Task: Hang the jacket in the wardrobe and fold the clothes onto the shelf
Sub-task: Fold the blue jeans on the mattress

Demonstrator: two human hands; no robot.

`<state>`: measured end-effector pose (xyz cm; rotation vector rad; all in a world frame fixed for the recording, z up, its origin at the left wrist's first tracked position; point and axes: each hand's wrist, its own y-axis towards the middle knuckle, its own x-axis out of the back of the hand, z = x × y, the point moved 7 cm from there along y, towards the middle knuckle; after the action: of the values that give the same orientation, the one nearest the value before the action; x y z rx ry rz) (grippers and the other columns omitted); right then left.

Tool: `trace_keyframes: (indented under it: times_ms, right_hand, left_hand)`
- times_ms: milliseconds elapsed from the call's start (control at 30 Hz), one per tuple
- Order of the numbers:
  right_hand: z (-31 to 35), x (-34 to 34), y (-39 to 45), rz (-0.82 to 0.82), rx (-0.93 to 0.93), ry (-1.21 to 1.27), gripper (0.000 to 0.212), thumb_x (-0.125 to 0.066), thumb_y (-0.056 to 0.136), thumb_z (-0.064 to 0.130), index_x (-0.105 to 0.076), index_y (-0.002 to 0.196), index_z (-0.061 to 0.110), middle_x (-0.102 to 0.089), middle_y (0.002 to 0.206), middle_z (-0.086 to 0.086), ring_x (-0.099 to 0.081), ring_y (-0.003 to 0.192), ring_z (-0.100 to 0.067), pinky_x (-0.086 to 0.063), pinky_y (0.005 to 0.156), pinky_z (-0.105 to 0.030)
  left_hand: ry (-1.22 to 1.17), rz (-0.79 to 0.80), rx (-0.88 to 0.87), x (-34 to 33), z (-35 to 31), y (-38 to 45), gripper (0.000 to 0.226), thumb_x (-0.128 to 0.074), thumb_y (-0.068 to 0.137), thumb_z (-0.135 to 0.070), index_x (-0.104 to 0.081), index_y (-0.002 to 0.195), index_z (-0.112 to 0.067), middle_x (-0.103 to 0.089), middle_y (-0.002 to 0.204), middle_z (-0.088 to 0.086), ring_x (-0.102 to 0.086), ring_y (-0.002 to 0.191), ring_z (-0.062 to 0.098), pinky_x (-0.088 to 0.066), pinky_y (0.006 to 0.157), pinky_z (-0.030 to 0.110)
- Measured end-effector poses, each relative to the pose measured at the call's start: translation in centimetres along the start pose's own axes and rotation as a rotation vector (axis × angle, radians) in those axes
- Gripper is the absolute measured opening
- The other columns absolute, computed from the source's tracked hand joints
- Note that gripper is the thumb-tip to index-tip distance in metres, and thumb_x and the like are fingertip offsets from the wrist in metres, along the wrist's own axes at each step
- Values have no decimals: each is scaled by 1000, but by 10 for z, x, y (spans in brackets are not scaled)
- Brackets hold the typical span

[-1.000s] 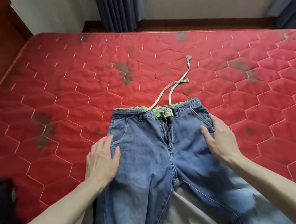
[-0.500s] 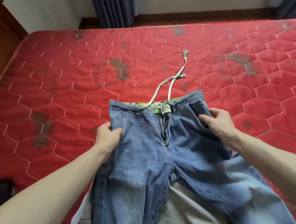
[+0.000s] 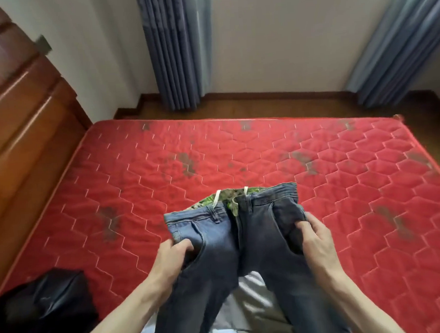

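Gripping jeans [image 3: 244, 244] at both hip sides, waistband raised, facing away from person. Left hand [image 3: 171, 256] curled round left hip fabric near pocket, fingers bunching denim. Right hand [image 3: 315, 240] curled round right hip edge, thumb on front. Jeans between hands, legs hanging down toward person, over pale garment [image 3: 250, 306] on red mattress [image 3: 343, 184]. White drawstring ends [image 3: 217, 198] poke up at waistband. Black jacket [image 3: 42, 313] lies on mattress, left of left forearm, well apart from jeans.
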<state>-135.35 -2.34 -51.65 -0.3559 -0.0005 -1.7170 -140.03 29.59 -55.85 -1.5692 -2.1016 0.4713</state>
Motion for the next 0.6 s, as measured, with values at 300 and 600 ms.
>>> trace_keyframes:
  times_ms: [300,600]
  right_hand:
    - [160,120,-150,-137,-21,123,25,-55,99,5,-75,103,18,-79,90,-10,-71,78,-19,-54,75,-37]
    - [212,199,-225,43,94,-107,14,-81,90,29,-78,87,16,-76,81,-6,-64,73,-9,-50,69,-27]
  left_hand:
    - [18,54,-218,33,-111,-173,10,-66,100,-13,-76,99,-15,-80,85,-8,-75,79,7,-54,69,17]
    - [40,248,-314,-10,-171,-276,20,-64,100,-8,-81,102,-20,-81,100,4,-75,92,16,-57,88,33]
